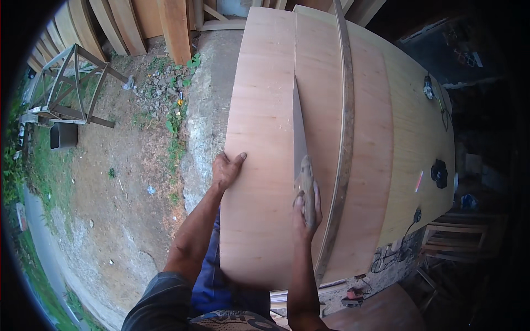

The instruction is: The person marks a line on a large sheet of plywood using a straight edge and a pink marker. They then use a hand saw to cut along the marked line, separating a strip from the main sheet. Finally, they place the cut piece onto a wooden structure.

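My right hand (307,216) is wrapped round the wooden handle of a handsaw (300,129). The saw's long blade points away from me and lies along the pinkish plywood sheet (265,110). From the blade's tip a thin straight line runs on to the sheet's far edge, with a little sawdust beside it. My left hand (227,170) grips the sheet's left edge, its thumb on top and its fingers partly hidden at the side. Right of the saw, a long narrow wooden strip (346,99) lies lengthwise over the plywood.
Paler plywood (411,138) extends to the right, bearing a black tool (439,174) and a red-and-white stick (419,181). Planks (174,30) lean at the back left. A wooden frame (74,88) and a dark bin (63,135) stand on the dirt ground.
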Action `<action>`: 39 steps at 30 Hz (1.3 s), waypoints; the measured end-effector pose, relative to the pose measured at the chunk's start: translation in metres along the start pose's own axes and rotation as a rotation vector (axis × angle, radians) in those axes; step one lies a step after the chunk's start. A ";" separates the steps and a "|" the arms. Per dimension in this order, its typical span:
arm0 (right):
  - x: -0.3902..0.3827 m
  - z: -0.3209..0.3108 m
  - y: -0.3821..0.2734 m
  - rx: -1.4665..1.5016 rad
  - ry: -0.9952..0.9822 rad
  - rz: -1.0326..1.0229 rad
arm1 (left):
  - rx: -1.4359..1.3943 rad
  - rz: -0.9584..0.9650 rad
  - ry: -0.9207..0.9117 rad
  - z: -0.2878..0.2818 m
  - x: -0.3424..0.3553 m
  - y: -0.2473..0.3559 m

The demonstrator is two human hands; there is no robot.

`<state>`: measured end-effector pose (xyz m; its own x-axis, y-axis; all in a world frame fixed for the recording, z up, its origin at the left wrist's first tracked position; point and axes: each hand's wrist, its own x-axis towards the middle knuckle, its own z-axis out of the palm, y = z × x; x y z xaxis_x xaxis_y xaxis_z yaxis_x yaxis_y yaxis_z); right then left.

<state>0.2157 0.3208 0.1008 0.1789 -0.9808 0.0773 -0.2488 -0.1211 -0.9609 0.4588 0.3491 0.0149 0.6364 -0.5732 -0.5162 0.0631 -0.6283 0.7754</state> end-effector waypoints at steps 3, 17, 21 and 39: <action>-0.087 -0.040 -0.028 0.135 0.003 0.067 | -0.057 0.086 0.043 0.002 0.002 -0.023; -0.116 -0.046 -0.039 0.133 0.028 0.082 | 0.012 0.074 0.025 0.000 -0.006 -0.017; 0.010 0.009 -0.014 0.069 0.036 0.083 | -0.120 0.053 -0.036 0.012 -0.005 -0.021; 0.017 0.009 0.014 -0.034 0.022 0.047 | 0.060 0.122 0.030 0.012 -0.010 -0.008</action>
<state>0.2239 0.3038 0.0860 0.1451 -0.9887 0.0387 -0.2887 -0.0797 -0.9541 0.4426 0.3535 0.0092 0.6593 -0.6320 -0.4073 -0.0617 -0.5854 0.8084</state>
